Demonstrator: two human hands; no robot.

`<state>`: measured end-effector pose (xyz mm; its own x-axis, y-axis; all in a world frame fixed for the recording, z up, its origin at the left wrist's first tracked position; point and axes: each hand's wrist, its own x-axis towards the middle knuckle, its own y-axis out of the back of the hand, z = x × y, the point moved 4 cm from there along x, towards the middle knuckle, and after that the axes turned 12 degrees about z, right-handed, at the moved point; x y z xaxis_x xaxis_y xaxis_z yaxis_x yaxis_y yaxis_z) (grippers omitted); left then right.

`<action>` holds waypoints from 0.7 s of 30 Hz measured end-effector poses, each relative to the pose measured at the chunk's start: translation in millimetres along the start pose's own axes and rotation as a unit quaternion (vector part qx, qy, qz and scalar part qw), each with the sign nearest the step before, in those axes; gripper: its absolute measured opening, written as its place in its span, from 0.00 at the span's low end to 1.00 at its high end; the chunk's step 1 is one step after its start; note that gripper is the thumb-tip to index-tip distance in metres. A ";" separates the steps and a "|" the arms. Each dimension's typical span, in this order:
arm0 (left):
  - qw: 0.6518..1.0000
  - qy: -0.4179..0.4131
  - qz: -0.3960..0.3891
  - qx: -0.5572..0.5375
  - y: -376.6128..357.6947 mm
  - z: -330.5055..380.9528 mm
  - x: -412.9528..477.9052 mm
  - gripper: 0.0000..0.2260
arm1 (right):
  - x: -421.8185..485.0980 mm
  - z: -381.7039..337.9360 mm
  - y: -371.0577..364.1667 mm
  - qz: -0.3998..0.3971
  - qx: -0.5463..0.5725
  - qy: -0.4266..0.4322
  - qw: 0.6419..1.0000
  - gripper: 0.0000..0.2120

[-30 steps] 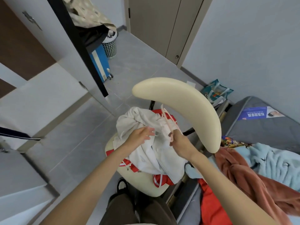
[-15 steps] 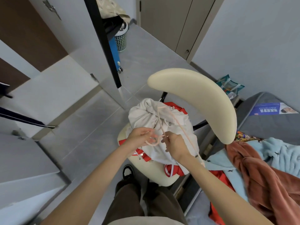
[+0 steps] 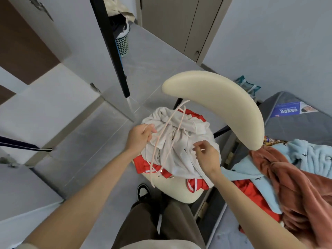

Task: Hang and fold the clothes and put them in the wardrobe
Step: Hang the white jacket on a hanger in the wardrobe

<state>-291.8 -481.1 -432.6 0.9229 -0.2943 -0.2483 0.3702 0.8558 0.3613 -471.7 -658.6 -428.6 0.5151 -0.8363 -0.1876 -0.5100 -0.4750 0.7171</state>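
Observation:
A white garment [image 3: 181, 151] lies bunched on top of a red garment [image 3: 143, 166] on the seat of a cream chair [image 3: 172, 187]. My left hand [image 3: 140, 139] grips a thin pink hanger [image 3: 168, 126] whose loop slants across the white garment, from the chair back down past the seat's front edge. My right hand [image 3: 206, 157] is over the right side of the white garment, with thumb and forefinger pinching a fold of it.
The chair's curved cream backrest [image 3: 224, 106] arches over the pile. On the bed at right lie a rust-brown garment [image 3: 296, 186], a light blue one [image 3: 309, 155] and a red one [image 3: 251, 194]. A black-edged panel [image 3: 115, 51] and a mesh basket [image 3: 122, 44] stand beyond.
My hands have drawn apart: the left keeps the pink hanger and has swung it out across the pile, while the right has let go of it and moved right onto the white garment.

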 end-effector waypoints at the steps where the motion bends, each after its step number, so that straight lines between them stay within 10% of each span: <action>1: 1.000 -0.003 0.001 -0.007 -1.4 -2.3 3.9 0.15 | 7.9 4.7 -1.3 0.011 -0.012 -0.008 1.000 0.07; 15: 0.982 -0.110 -0.038 0.150 -14.0 -17.7 46.6 0.15 | 117.1 46.9 -84.4 -0.006 0.012 -0.042 0.999 0.32; 21: 0.975 -0.110 -0.027 0.191 -6.1 -13.9 41.2 0.10 | 167.0 53.5 -77.5 0.089 -0.079 -0.109 0.987 0.16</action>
<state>-257.5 -492.5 -457.5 0.8858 -0.4549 -0.0918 0.3922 0.6278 0.6724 -383.0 -776.1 -551.4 0.2585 -0.9497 -0.1766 -0.4556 -0.2811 0.8446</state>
